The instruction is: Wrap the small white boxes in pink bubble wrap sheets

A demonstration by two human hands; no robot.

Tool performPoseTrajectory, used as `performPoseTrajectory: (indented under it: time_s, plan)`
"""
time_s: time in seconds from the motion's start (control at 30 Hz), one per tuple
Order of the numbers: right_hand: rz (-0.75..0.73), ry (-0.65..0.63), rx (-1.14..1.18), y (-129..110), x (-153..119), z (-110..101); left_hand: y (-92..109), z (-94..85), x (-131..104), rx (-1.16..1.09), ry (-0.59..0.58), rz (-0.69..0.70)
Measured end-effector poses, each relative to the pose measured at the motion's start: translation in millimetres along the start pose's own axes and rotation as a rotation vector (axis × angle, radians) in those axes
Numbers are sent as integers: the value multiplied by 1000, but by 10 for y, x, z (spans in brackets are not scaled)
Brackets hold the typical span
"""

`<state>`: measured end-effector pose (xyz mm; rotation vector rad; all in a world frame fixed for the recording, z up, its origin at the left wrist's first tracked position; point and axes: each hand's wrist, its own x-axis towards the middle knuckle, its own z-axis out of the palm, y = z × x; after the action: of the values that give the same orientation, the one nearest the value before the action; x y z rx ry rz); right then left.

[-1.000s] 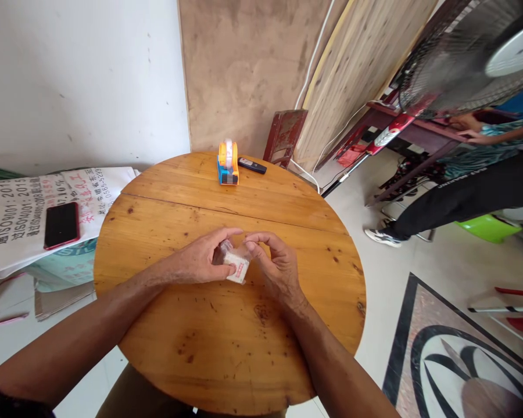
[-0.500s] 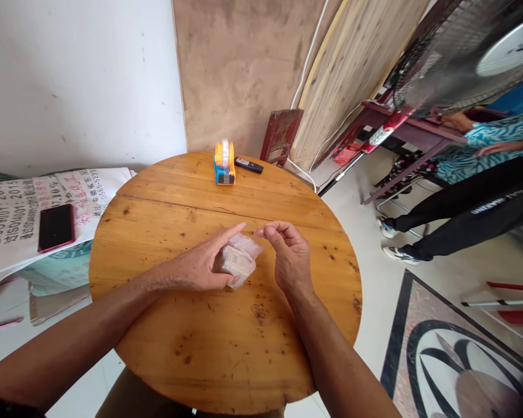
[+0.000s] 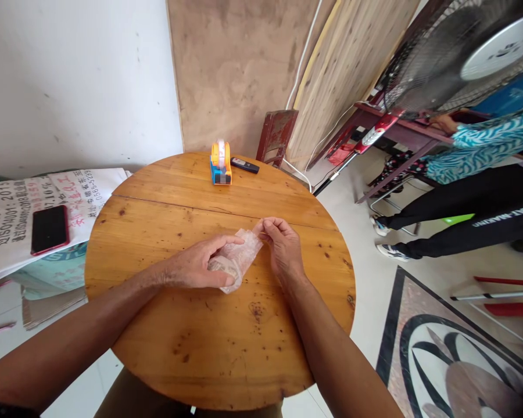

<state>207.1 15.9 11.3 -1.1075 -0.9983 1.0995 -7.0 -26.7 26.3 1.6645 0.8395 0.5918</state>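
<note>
A small item wrapped in clear bubble wrap rests on the round wooden table. My left hand holds the bundle from its left side, thumb along the near edge and fingers over the far edge. Thumb and forefinger of my right hand are pinched together at the upper right corner of the wrap, which stretches toward them. What the wrap encloses cannot be made out clearly; something pale shows through it.
A tape dispenser with a roll of tape stands near the table's far edge, beside a black handheld device. A phone lies on printed white sacking at left. At right are a standing fan and people.
My right hand has pulled a flap of the bubble wrap out toward the upper right, so the wrap now lies longer and flatter over the item. The view has shifted slightly.
</note>
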Motion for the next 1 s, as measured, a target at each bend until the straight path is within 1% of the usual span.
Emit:
performPoseTrajectory:
  time_s: [0.1,0.17,0.33,0.43,0.53,0.6,0.63,0.67,0.7,0.8,0.83,0.9,1.0]
  plan:
    - [20,1,1,14,7,-14,10,-22,13,-101,-4,-13]
    - [28,-1,-9,17,7,-17,14,-28,28,-175,9,-56]
    - [24,-16,-11,19,5,-7,8,-26,73,-322,76,-182]
    - [33,-20,-4,17,6,0,-28,-23,100,-405,119,-229]
    - [28,31,-35,-9,2,-4,-78,-24,125,-481,178,-226]
    - [-32,82,-68,-49,-13,-15,-104,-26,136,-524,229,-212]
    - [-57,81,-77,-74,-28,-22,-111,-27,140,-550,251,-210]
    - [-62,50,-78,-100,-48,-27,-114,-28,142,-581,267,-214]
    - [-41,-11,-74,-125,-72,-29,-115,-29,144,-612,275,-220]
    - [109,-278,-89,-166,-165,-3,-104,-32,146,-698,274,-221]
    - [152,-346,-109,-166,-197,16,-100,-33,147,-726,271,-216]
    - [192,-408,-170,-149,-249,65,-94,-33,151,-777,258,-208]
    - [148,-393,-293,-107,-289,132,-92,-30,153,-822,229,-183]
